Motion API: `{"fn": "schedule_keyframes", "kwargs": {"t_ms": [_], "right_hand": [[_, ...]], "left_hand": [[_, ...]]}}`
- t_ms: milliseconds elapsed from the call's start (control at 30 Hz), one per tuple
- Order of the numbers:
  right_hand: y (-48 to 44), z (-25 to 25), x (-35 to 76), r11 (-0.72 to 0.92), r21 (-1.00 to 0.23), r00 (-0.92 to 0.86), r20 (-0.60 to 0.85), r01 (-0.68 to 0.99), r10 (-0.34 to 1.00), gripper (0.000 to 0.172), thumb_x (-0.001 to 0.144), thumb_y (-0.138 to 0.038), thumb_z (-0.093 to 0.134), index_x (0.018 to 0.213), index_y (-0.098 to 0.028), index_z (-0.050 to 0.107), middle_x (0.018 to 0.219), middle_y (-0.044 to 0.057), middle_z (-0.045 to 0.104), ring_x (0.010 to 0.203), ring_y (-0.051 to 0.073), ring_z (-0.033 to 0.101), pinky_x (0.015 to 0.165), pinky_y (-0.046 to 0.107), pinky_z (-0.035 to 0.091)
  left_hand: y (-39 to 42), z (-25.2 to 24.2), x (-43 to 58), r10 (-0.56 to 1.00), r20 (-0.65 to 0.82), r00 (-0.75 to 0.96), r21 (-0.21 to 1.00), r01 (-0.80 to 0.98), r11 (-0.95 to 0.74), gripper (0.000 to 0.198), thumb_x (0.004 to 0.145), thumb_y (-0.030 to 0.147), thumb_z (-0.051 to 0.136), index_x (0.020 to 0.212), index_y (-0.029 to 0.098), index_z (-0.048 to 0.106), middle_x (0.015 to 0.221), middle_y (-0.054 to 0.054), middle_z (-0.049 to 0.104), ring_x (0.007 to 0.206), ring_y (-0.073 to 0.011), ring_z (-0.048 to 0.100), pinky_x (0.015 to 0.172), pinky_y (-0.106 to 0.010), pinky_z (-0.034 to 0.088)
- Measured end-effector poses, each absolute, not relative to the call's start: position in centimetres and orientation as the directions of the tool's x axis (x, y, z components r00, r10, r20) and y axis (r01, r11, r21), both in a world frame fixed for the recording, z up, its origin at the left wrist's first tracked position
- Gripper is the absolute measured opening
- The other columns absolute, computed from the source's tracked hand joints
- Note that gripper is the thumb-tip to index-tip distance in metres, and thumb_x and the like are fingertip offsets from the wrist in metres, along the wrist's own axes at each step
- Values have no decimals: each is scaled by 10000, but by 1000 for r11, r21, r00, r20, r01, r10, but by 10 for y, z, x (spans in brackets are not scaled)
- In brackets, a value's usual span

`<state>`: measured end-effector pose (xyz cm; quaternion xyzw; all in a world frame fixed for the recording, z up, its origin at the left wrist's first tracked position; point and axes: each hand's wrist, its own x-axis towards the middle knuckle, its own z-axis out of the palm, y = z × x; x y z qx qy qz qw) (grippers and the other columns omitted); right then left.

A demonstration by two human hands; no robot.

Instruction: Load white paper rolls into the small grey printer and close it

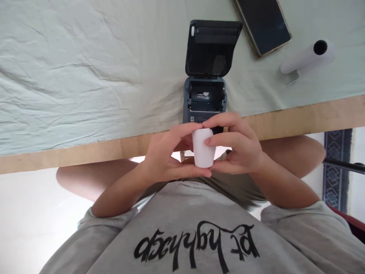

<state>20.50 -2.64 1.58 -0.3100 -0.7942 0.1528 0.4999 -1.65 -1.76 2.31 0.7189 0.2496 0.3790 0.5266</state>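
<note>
I had both hands engaged on one white roll: the left hand [162, 156] gripped its left side, and the right hand [245, 146] gripped its right side. Both index fingertips met at the roll's far end, the thumbs pressed at its near end, and the right middle finger lay along its face. The white roll [203, 154] was thus between the hands, just short of the wooden front edge [94, 154] of the desk. Directly beyond the hands, I had the dark printer [205, 104] with its cover [211, 53] raised; the fingers hid part of its front. Beyond and right of the right hand lay a phone [264, 24] and, farther right, a second roll [306, 61] on the cloth [85, 76].
</note>
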Motion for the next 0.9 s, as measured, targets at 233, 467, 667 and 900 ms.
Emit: {"fn": "schedule_keyframes", "kwargs": {"t_ms": [233,467,667,900], "right_hand": [[-27,16,208,731,-610,-331,652,305,682,466,922,-607,760,1238,-276,669,1201,70,739,1029,225,740,807,385,603],[-29,25,209,723,-571,-343,638,390,689,234,916,-384,794,1108,-294,693,1212,57,711,1055,229,733,835,402,635],[-25,25,204,814,-420,-321,767,402,555,90,1031,-394,633,1008,-324,686,1039,-43,796,1051,184,765,795,358,604],[-26,37,208,795,-509,-414,679,330,607,104,1024,-424,688,996,-330,655,966,-77,827,1070,169,781,812,369,557]], "left_hand": [[-14,24,-12,753,394,527,905,-78,-419,735,832,523,932,1426,258,588,981,-11,783,765,-169,794,589,-218,652],[-14,21,-17,782,294,549,952,-100,-288,661,829,657,876,1289,239,653,763,20,727,550,-120,662,467,-214,514],[-9,30,-14,711,343,614,927,-98,-362,527,959,715,696,1186,241,668,689,52,666,509,-94,588,481,-227,480],[-11,33,-10,734,345,585,913,-28,-407,563,1000,772,576,1066,219,662,643,51,645,501,-96,578,470,-226,474]]}}
